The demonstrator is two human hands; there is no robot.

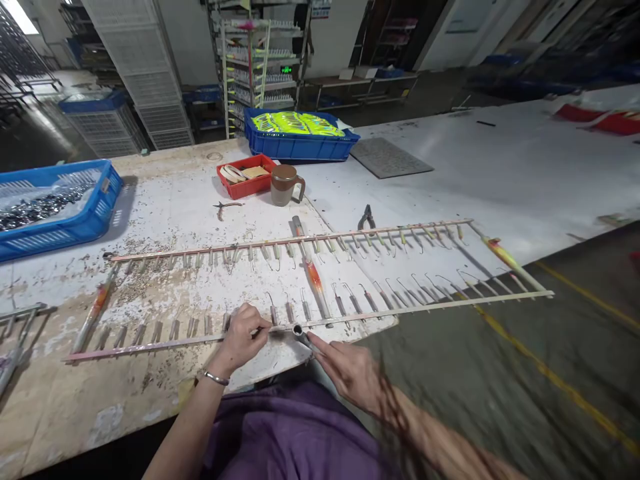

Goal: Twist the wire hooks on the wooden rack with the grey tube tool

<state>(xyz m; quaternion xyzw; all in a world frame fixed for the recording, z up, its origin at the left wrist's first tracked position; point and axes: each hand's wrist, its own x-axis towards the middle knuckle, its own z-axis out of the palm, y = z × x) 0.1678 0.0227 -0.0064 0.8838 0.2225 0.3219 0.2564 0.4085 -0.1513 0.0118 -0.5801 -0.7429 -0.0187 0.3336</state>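
Purple cloth (295, 433) lies nearest, across your lap. Your left hand (245, 337) is drawn narrow, fingertips together at the near rail of the long frame (425, 308); you cannot tell whether they pinch the rail or a small piece on it. Your right hand (350, 370) holds a grey tube (303, 335), open end beside that rail. Small hooked pieces line both rails. The frame lies across your table (165, 377), its right end overhanging the edge; beyond it sit pliers (369, 220) and a mug (284, 187).
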